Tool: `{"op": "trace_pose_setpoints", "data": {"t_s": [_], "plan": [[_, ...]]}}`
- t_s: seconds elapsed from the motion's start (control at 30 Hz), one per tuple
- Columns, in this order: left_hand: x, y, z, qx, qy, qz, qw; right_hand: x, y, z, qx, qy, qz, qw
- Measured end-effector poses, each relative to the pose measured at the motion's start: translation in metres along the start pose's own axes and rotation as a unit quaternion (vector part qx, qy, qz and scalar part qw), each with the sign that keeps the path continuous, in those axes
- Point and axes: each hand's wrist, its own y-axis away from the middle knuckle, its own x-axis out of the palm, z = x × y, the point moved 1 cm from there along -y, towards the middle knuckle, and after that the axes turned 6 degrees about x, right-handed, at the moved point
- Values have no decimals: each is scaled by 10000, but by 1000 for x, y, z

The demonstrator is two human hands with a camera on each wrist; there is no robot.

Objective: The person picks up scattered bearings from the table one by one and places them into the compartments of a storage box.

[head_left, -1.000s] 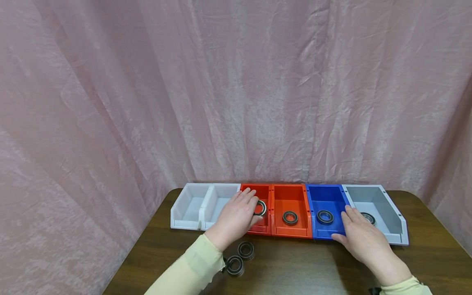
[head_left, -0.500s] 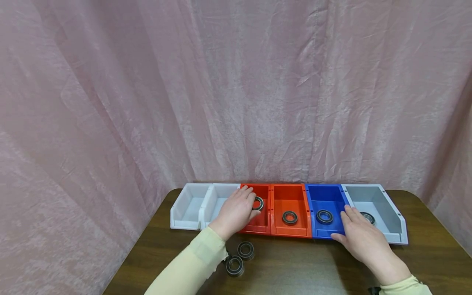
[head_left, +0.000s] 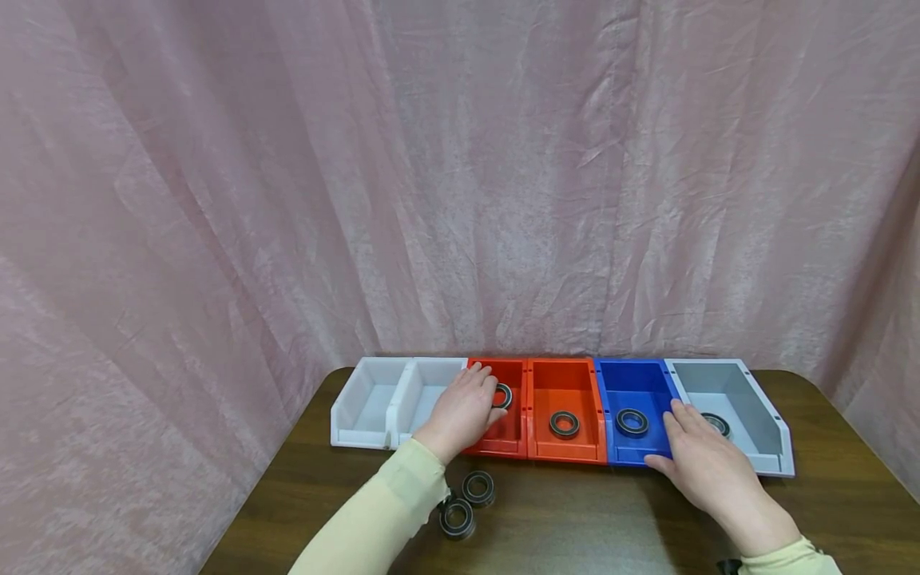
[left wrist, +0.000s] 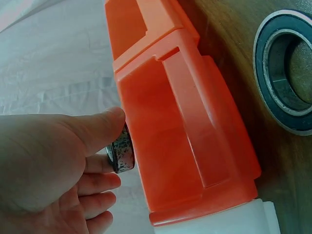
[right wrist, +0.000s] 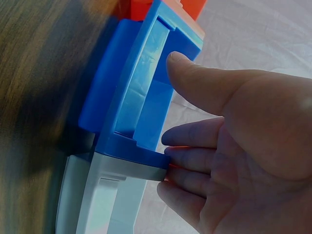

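Observation:
My left hand [head_left: 460,411] pinches a ball bearing [left wrist: 124,152] between thumb and fingers, over the left red bin [head_left: 513,449]. In the head view part of that bearing hides behind the hand. The right hand [head_left: 707,467] has straight, spread fingers, with fingertips touching the wall between the blue bin [head_left: 632,382] and the grey bin [head_left: 751,431]; it holds nothing. One bearing [head_left: 620,423] lies in the blue bin, and another bearing [head_left: 725,429] in the grey bin is partly covered by the right hand. The right red bin [head_left: 564,382] contains a bearing [head_left: 553,425].
Two loose bearings lie near the left wrist: one bearing [head_left: 465,488] farther back, one bearing [head_left: 456,534] nearer. White bins [head_left: 366,438] stand at the row's left end. A pink curtain [head_left: 460,176] hangs behind the wooden table [head_left: 575,519].
The left hand has shifted slightly left and back with the pinched bearing, mostly in the first half second. The right hand and the other bearings stay put.

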Motion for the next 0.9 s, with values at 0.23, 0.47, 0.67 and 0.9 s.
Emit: {"op": "trace_pose_setpoints", "data": {"t_s": [0.23,0.47,0.67,0.9], "plan": [[6,-3,-1,-139,119,189,9997,0,1,0,-44,26,-42,10000],[12,-5,-3,-234,151,315,9991,-2,0,1,-21,24,-7,10000],[17,-6,-1,-317,246,341,9986,-2,-1,2,34,55,63,10000],[23,-7,1,-388,268,415,9980,-3,-1,2,66,77,86,9999]]}}
